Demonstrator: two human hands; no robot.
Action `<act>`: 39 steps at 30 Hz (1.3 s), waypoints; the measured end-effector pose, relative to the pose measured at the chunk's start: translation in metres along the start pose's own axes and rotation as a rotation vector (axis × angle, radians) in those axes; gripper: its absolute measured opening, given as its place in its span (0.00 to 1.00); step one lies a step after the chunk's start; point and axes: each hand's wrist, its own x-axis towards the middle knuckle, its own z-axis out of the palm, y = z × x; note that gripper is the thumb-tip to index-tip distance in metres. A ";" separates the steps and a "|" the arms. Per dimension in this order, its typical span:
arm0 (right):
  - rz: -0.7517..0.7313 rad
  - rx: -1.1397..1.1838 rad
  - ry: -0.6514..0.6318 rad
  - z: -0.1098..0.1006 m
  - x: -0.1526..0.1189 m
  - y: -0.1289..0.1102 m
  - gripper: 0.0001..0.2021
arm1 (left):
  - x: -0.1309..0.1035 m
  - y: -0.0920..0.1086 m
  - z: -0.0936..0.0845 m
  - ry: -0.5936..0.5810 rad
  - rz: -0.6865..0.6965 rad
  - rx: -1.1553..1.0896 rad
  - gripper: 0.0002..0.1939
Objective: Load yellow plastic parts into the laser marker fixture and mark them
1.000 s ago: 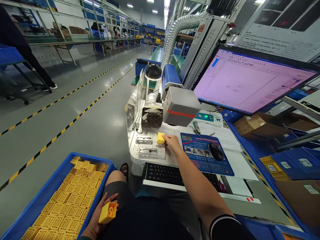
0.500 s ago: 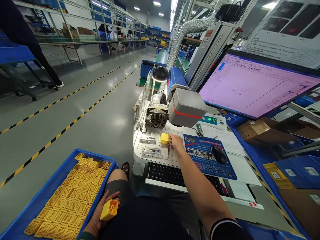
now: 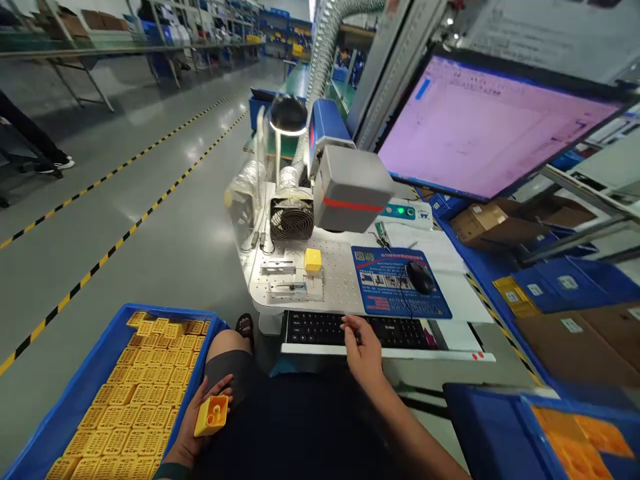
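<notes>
My left hand (image 3: 194, 417), low by my thigh, holds a yellow plastic housing (image 3: 211, 415) with its hollow side and inner posts turned up. Another yellow housing (image 3: 313, 260) rests on the metal fixture (image 3: 295, 285) on the perforated white worktable, below the grey laser head (image 3: 353, 189). My right hand (image 3: 364, 350) hovers above the front of the black keyboard (image 3: 320, 327). Its fingers are loosely bent, thumb apart, and I see nothing in them. A blue crate (image 3: 63, 393) on my left is packed with yellow grid-sided pieces (image 3: 145, 393).
A fan (image 3: 291, 220) and a ring lamp (image 3: 289, 117) stand behind the fixture. The mouse (image 3: 420, 277) lies on a blue mat (image 3: 380, 293), under the monitor (image 3: 490, 127). At lower right, a blue bin (image 3: 530, 420) holds orange-yellow pieces. A person's leg shows far left.
My right hand has left the housing on the fixture and come back toward me over the keyboard. The view has shifted to the right and down. My left hand still holds its housing.
</notes>
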 end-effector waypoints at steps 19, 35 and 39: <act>-0.213 -0.161 -0.186 0.003 -0.038 0.011 0.17 | 0.012 -0.001 0.004 -0.033 -0.007 0.041 0.31; -0.162 -0.205 -0.236 0.007 -0.040 0.012 0.16 | 0.008 0.000 0.005 -0.023 -0.008 0.036 0.30; -0.174 -0.182 -0.184 0.000 -0.029 0.008 0.14 | 0.009 -0.002 0.005 -0.016 0.000 0.035 0.30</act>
